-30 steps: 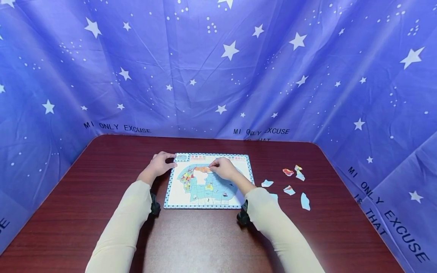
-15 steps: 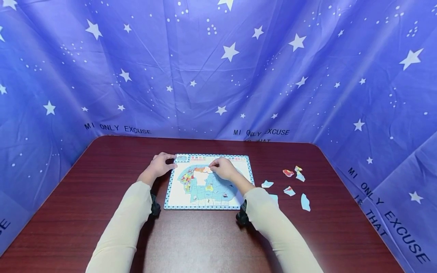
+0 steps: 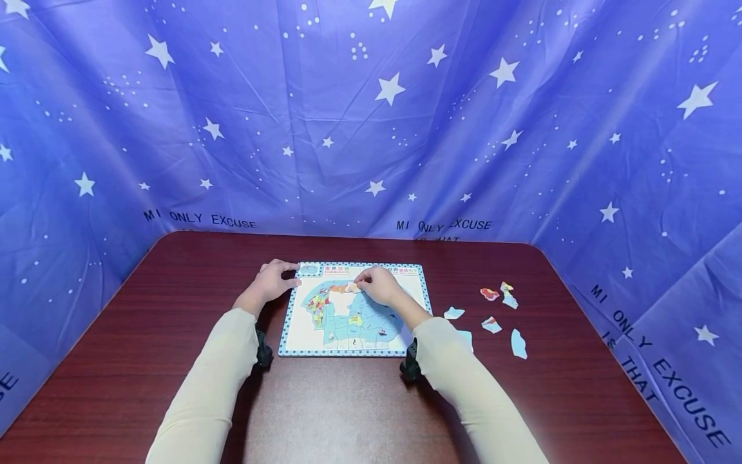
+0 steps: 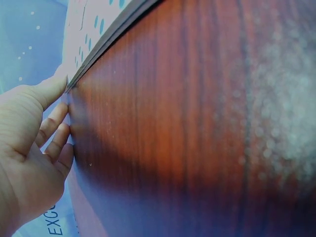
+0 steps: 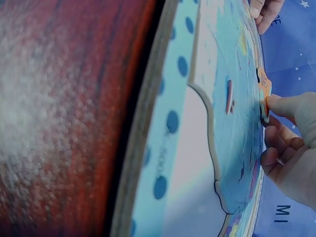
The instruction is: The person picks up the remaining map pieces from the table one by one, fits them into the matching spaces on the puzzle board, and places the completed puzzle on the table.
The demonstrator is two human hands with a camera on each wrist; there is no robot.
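Note:
In the head view a world-map jigsaw board (image 3: 310,309) with a dotted blue border lies on the table. A bare white patch (image 3: 339,305) shows in its map. My left hand (image 3: 269,280) lies along the board's left edge, fingers spread loosely, thumb touching the rim; in the left wrist view its other fingers (image 4: 55,140) rest beside the edge. Over the top of the map, my right hand (image 3: 379,286) pinches an orange puzzle piece (image 5: 265,84) between thumb and fingers. That piece is tilted in the right wrist view, and the fingers partly hide it.
Several loose puzzle pieces lie right of the board, among them a red one (image 3: 489,294), a pale blue one (image 3: 518,343) and a red-and-blue one (image 3: 491,324). One pale piece (image 3: 466,338) is partly behind the right sleeve. A starry blue curtain (image 3: 324,129) surrounds the dark red table (image 3: 191,277).
The orange piece in my right hand has changed its tilt slightly, its face catching the light differently. Both hands stay nearly in place; the loose pieces have not moved.

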